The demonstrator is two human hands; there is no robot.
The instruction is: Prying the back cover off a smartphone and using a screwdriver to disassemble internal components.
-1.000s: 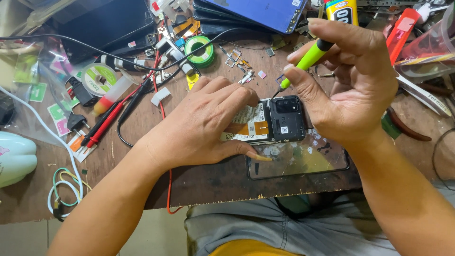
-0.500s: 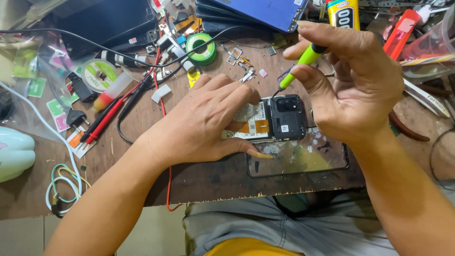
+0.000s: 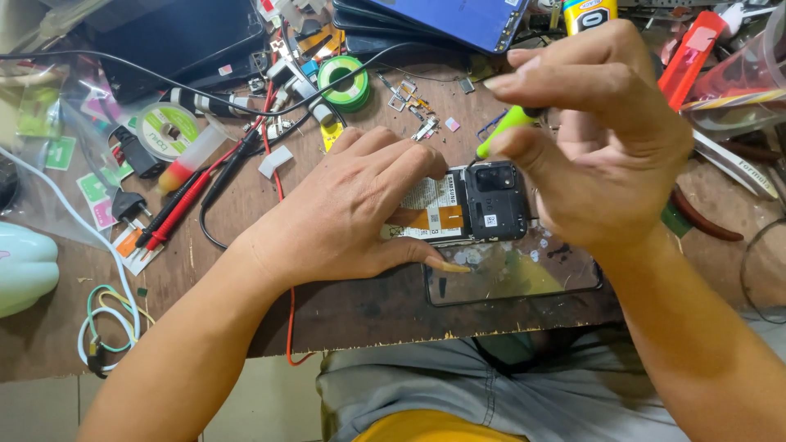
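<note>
An opened phone with its back cover off lies on the wooden workbench, showing a black camera section and an orange flex strip. My left hand lies flat over its left half, pinning it down. My right hand holds a small green-handled screwdriver between thumb and fingers. The screwdriver's tip touches the phone's upper edge near the camera section. A clear glass panel lies just in front of the phone.
Red and black probe leads, a green solder roll, a tape reel, loose small parts, a blue panel, red-handled tools and a clear plastic container crowd the bench. The bench's front edge runs near my lap.
My right hand has turned slightly on the screwdriver, staying over the phone's upper edge. My left hand keeps its place on the phone.
</note>
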